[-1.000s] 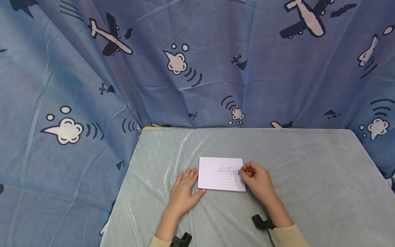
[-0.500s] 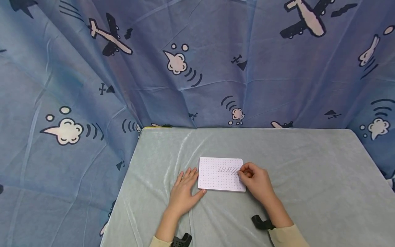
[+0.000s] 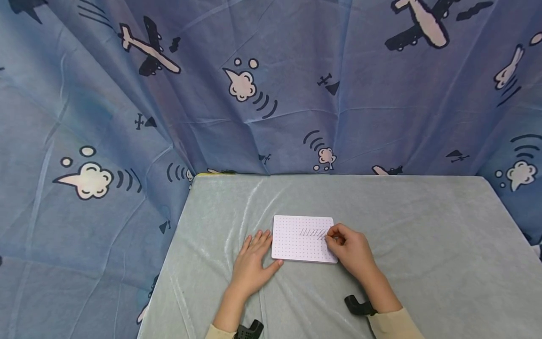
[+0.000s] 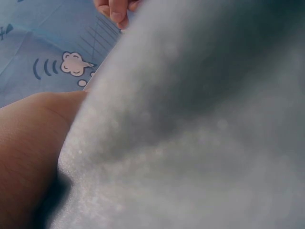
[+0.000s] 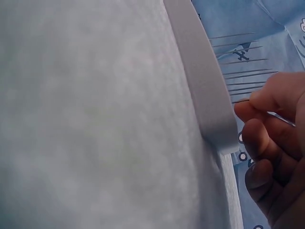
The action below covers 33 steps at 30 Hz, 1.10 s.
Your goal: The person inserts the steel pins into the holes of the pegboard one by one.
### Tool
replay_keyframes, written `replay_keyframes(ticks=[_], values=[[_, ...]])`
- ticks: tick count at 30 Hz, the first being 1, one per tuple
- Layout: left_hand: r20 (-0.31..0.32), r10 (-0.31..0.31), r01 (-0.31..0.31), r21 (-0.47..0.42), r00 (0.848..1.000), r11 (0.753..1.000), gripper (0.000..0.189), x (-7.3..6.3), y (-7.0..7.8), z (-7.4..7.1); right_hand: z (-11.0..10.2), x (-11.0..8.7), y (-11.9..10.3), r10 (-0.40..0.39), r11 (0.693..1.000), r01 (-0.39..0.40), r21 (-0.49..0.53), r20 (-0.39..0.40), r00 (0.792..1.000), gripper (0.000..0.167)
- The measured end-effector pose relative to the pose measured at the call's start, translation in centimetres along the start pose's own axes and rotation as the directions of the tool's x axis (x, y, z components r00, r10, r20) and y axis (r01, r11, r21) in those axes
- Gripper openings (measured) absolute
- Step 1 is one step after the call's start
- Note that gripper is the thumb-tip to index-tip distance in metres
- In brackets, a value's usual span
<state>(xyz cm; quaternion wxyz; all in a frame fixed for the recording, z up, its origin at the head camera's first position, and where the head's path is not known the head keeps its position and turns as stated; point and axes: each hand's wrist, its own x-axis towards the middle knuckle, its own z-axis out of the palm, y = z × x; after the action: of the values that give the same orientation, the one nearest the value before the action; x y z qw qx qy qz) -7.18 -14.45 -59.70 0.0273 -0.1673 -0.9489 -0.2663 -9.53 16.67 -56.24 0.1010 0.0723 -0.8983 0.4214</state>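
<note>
A white board [image 3: 296, 247] with a grid of small holes lies on the table. Several thin metal needles [image 5: 245, 61] stand in a row in it, toward its right side. My right hand [image 3: 350, 247] is at the board's right edge, where thumb and forefinger pinch another thin needle [image 5: 241, 101] close to the board's surface. Its lower end is hard to make out. Fingers spread, my left hand [image 3: 251, 268] rests on the cloth at the board's left side, its thumb at the lower left corner. In the left wrist view mostly blurred cloth shows.
Pale grey-green velvety cloth [image 3: 444, 245] covers the table. A blue curtain [image 3: 288, 94] printed with planes and clouds hangs behind and at the sides. Black camera mounts [image 3: 360, 306] sit on both wrists.
My right hand has shifted slightly left and down over the board's right edge, still pinching the needle. The left hand and the board have stayed put.
</note>
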Motion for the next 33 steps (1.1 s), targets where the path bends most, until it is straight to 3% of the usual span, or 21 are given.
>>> replay_keyframes(ticks=[9,18,28,33], values=[[0.007,-0.001,0.001,0.001,1.0,1.0,0.081,-0.3,0.2,-0.2,-0.2,-0.4,-0.1,-0.014,1.0,0.014,-0.022,0.001,1.0,0.007],[0.002,0.011,-0.011,0.005,1.0,1.0,0.082,-0.3,0.3,-0.4,-0.4,-0.3,-0.5,-0.019,0.998,0.019,-0.062,0.01,1.0,0.019],[0.012,0.018,-0.018,0.016,1.0,1.0,0.081,-0.1,-0.1,0.1,-0.2,-0.2,-1.2,0.055,0.994,-0.055,-0.092,0.0,0.998,0.006],[0.014,0.006,-0.006,-0.008,1.0,1.0,0.082,-0.1,-0.3,0.1,-0.7,-0.1,-1.3,0.088,0.991,-0.082,-0.103,0.056,0.995,0.007]])
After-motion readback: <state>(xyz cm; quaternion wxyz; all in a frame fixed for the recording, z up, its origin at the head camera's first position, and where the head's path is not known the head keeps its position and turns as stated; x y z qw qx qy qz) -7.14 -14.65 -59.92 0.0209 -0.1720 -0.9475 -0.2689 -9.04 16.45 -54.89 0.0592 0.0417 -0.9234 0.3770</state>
